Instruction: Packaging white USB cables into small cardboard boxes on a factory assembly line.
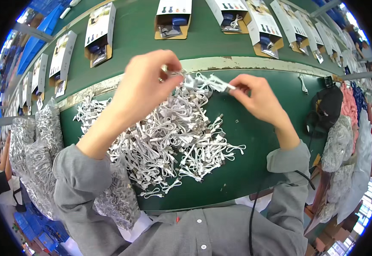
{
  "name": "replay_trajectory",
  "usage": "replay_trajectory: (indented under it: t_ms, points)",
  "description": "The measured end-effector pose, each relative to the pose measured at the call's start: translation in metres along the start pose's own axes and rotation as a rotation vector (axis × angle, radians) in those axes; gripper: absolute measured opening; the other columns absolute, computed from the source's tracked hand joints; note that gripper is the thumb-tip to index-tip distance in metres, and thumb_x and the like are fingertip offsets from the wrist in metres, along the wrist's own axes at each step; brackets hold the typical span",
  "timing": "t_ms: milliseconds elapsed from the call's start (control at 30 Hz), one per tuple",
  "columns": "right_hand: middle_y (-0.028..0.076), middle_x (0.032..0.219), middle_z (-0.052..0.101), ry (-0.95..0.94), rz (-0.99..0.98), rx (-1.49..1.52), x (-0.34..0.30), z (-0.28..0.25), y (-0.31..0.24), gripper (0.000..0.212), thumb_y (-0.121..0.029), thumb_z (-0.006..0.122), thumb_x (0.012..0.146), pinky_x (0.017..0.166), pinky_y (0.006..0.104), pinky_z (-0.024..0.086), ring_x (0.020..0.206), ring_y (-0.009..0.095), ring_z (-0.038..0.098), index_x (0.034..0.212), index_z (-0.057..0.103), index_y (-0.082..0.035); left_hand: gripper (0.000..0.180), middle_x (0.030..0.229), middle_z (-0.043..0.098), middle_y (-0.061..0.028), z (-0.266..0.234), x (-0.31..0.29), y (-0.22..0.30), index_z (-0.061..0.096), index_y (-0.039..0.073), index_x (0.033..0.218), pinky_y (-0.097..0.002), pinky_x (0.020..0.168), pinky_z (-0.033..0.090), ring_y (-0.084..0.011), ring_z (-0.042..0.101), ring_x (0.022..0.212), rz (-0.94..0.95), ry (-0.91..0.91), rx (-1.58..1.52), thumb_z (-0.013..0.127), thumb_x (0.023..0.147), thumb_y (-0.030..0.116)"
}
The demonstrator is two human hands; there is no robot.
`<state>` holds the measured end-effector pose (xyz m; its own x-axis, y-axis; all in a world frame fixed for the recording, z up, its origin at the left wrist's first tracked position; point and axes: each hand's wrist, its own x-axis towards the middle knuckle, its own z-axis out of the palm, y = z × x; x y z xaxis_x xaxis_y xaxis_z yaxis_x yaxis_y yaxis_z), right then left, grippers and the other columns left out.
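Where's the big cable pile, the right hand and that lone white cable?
Cable pile (164,130), head view: its middle.
Right hand (259,97), head view: its back.
Lone white cable (303,84), head view: its middle.

Place: factory packing area | You face: green table (254,141) heaped with white cables (164,132) | Ahead of you: open boxes (100,23) in a row | Beside you: stuffed clear bags (38,155), blue crates (36,226)
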<state>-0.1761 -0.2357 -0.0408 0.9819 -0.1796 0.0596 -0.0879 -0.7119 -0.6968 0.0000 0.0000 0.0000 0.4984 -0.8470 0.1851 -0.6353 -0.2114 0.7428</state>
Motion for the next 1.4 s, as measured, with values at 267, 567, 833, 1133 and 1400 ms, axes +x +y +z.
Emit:
replay_trajectory:
  t_ms: [267, 567, 833, 1133, 1400]
  points:
    - [0.007, 0.076, 0.071, 0.294, 0.189, 0.207, 0.059, 0.025, 0.000, 0.026, -0.021, 0.070, 0.084, 0.067, 0.0276, 0.052, 0.069, 0.011, 0.065, 0.094, 0.071, 0.004, 0.023, 0.091, 0.070, -0.0080, -0.028, -0.022, -0.014, 0.064, -0.003, 0.099, -0.0231, 0.070, 0.054, -0.0111, 0.069, 0.081, -0.332, 0.282, -0.445, 0.075, 0.087, 0.014]
    - [0.016, 0.098, 0.073, 0.367, 0.047, -0.238, 0.177, 0.061, 0.051, 0.043, -0.028, 0.067, 0.081, 0.085, 0.0444, 0.053, 0.094, 0.035, 0.069, 0.114, 0.066, -0.001, 0.023, 0.099, 0.069, -0.0090, -0.013, -0.030, -0.056, 0.063, -0.003, 0.102, -0.0258, 0.075, 0.058, -0.0159, 0.070, 0.086, -0.416, 0.421, -0.747, 0.073, 0.090, 0.013]
    - [0.010, 0.092, 0.062, -0.106, -0.120, -0.248, 0.023, 0.053, 0.008, 0.020, -0.015, 0.070, 0.089, 0.070, 0.0368, 0.053, 0.079, 0.025, 0.066, 0.103, 0.064, -0.003, 0.027, 0.098, 0.068, -0.0068, -0.001, -0.026, -0.065, 0.064, -0.002, 0.101, -0.0227, 0.074, 0.054, -0.0113, 0.066, 0.082, -0.435, 0.382, -0.841, 0.076, 0.088, 0.019]
    - [0.002, 0.079, 0.067, 0.023, 0.146, 0.222, 0.013, 0.032, -0.017, 0.015, -0.013, 0.072, 0.090, 0.063, 0.0226, 0.046, 0.070, 0.007, 0.057, 0.095, 0.071, 0.001, 0.019, 0.099, 0.068, -0.0045, 0.001, -0.038, -0.055, 0.061, 0.003, 0.104, -0.0250, 0.080, 0.054, -0.0127, 0.068, 0.088, -0.435, 0.329, -0.805, 0.070, 0.093, 0.016]
    - [0.004, 0.074, 0.068, 0.320, 0.115, 0.148, 0.113, 0.064, -0.020, 0.028, -0.026, 0.071, 0.087, 0.060, 0.0262, 0.047, 0.064, 0.010, 0.061, 0.090, 0.071, 0.002, 0.017, 0.098, 0.067, -0.0041, 0.002, -0.042, -0.054, 0.062, 0.002, 0.103, -0.0238, 0.077, 0.054, -0.0105, 0.067, 0.085, -0.442, 0.337, -0.861, 0.070, 0.092, 0.013]
